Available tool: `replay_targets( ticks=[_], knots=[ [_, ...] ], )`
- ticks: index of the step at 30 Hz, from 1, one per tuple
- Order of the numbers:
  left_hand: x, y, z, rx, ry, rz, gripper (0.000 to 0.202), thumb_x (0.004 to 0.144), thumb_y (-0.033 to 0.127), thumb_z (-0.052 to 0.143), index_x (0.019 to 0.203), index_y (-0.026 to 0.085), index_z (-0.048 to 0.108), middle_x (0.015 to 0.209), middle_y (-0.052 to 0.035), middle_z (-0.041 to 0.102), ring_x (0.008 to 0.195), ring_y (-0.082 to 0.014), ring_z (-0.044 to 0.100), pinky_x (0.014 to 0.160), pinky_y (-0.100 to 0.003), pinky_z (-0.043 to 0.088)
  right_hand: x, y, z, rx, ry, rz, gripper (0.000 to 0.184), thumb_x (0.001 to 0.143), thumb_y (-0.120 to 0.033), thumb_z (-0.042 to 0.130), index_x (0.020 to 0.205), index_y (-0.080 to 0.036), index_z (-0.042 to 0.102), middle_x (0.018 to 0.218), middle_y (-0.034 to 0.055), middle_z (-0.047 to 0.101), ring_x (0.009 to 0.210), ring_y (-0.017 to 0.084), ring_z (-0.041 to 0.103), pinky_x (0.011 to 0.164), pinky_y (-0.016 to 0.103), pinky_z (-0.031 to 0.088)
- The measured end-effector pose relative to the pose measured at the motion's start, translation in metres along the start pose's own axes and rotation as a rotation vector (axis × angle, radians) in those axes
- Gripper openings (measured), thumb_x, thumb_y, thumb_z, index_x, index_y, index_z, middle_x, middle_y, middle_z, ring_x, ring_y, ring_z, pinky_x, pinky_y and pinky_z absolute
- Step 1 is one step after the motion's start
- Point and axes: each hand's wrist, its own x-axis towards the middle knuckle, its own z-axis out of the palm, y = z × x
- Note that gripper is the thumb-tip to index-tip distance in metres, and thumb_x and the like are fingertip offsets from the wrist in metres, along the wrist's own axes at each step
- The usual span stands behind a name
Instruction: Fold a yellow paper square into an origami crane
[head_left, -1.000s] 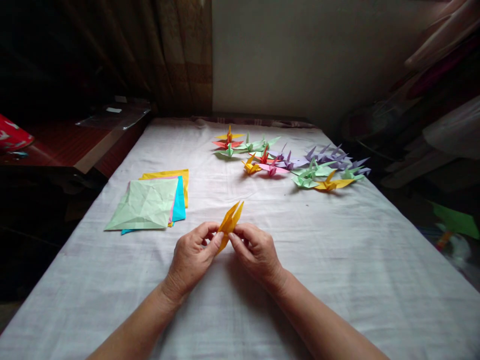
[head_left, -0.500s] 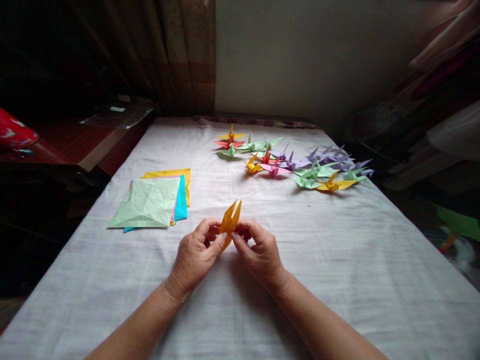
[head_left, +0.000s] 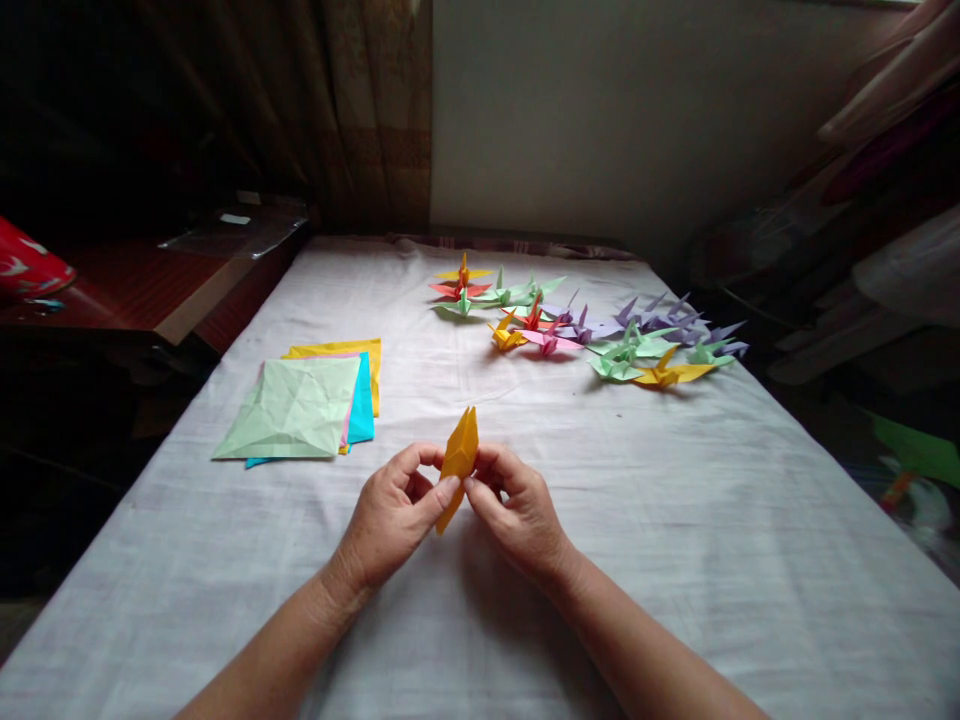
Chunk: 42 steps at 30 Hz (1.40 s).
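Note:
A folded yellow origami paper (head_left: 460, 452), long and narrow with pointed ends, is held upright between my two hands over the cloth. My left hand (head_left: 401, 505) pinches its left side, the thumb lying across the lower front. On the other side, my right hand (head_left: 519, 508) grips the right edge between thumb and fingers. The fingertips behind the paper are partly hidden. To the left of my hands lies a stack of paper sheets (head_left: 300, 405), pale green on top with blue, pink and yellow edges below.
Several folded paper cranes (head_left: 550, 342) in mixed colours stand at the back right of the white cloth (head_left: 675, 560). A brown wooden surface (head_left: 180, 290) at the left bears a clear plastic bag (head_left: 240, 235) and a red object (head_left: 30, 262). Hanging fabric (head_left: 907, 240) is at the right.
The yellow paper's two upper points were spread apart and are now together, showing a flat diamond-like face. Both hands keep their hold in nearly the same place.

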Motion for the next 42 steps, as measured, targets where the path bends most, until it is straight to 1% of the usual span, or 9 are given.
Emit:
replay_targets(
  ticks=[10,14,18,23,25,28,32,39,42],
  knots=[
    [-0.001,0.002,0.0,0.002,-0.02,-0.034,0.03,0.077,0.043,0.067,0.094,0.018,0.063,0.068,0.003,0.06,0.052,-0.0086,0.051,0.048,-0.018,0.038,-0.001,-0.004,-0.002,0.033,-0.045,0.082,0.012,0.083,-0.027,0.058,0.088,-0.019,0.066,0.071,-0.0007,0.064,0.056,0.01,0.053,0.054,0.022,0.044],
    [0.0,0.002,-0.002,-0.088,-0.064,-0.038,0.031,0.076,0.041,0.069,0.095,0.017,0.064,0.08,-0.0027,0.068,0.064,-0.013,0.06,0.057,-0.022,0.048,-0.001,-0.001,-0.001,0.097,-0.071,0.111,0.014,0.084,-0.028,0.058,0.087,-0.019,0.068,0.075,0.0018,0.068,0.064,0.013,0.059,0.061,0.025,0.049],
    [0.002,0.0,-0.003,-0.207,-0.066,-0.019,0.03,0.074,0.038,0.073,0.093,0.018,0.062,0.09,-0.0046,0.071,0.079,-0.0175,0.067,0.071,-0.027,0.055,-0.001,-0.001,-0.001,0.065,-0.064,0.061,0.014,0.085,-0.028,0.059,0.089,-0.02,0.07,0.078,0.0026,0.069,0.067,0.014,0.06,0.064,0.026,0.05],
    [0.002,-0.002,-0.004,-0.186,-0.098,-0.023,0.026,0.077,0.037,0.07,0.093,0.018,0.062,0.089,-0.0037,0.069,0.079,-0.0168,0.067,0.069,-0.026,0.055,0.0,-0.004,-0.003,-0.007,-0.022,-0.004,0.007,0.082,-0.024,0.059,0.083,-0.021,0.066,0.08,0.0016,0.065,0.067,0.012,0.057,0.061,0.023,0.048],
    [0.002,-0.002,-0.005,-0.166,-0.118,-0.02,0.025,0.079,0.035,0.068,0.095,0.018,0.061,0.09,-0.0037,0.069,0.079,-0.0163,0.066,0.069,-0.026,0.054,0.0,-0.005,-0.003,-0.008,-0.017,0.037,0.009,0.081,-0.023,0.06,0.089,-0.021,0.064,0.082,0.0012,0.064,0.066,0.011,0.057,0.056,0.021,0.046],
    [0.002,-0.004,-0.005,-0.127,-0.135,-0.025,0.024,0.078,0.033,0.067,0.096,0.018,0.06,0.088,-0.0032,0.069,0.081,-0.0171,0.066,0.07,-0.026,0.053,0.0,-0.003,-0.003,0.05,-0.041,0.112,0.027,0.08,-0.025,0.062,0.106,-0.022,0.057,0.085,0.0005,0.065,0.061,0.01,0.057,0.051,0.02,0.044],
    [0.0,-0.002,-0.004,-0.073,-0.18,-0.042,0.026,0.078,0.033,0.065,0.099,0.019,0.059,0.081,-0.0014,0.068,0.084,-0.0189,0.067,0.072,-0.027,0.053,0.0,0.004,-0.001,0.122,-0.057,0.132,0.05,0.079,-0.026,0.063,0.126,-0.024,0.045,0.086,-0.0004,0.068,0.065,0.011,0.061,0.056,0.022,0.048],
    [0.001,0.004,-0.004,-0.185,-0.204,-0.055,0.028,0.078,0.04,0.067,0.095,0.018,0.06,0.089,-0.0045,0.071,0.082,-0.0185,0.068,0.071,-0.027,0.053,0.0,0.009,0.002,0.151,-0.04,0.152,0.039,0.081,-0.03,0.062,0.118,-0.024,0.052,0.079,-0.0013,0.067,0.066,0.013,0.063,0.059,0.024,0.05],
    [0.002,0.003,-0.005,-0.211,-0.211,-0.093,0.031,0.075,0.04,0.07,0.094,0.018,0.06,0.081,-0.0025,0.069,0.073,-0.0156,0.066,0.063,-0.024,0.05,0.001,0.005,-0.001,0.151,-0.057,0.165,0.034,0.081,-0.031,0.063,0.113,-0.023,0.055,0.08,-0.001,0.067,0.068,0.013,0.063,0.061,0.025,0.051]
  ],
)
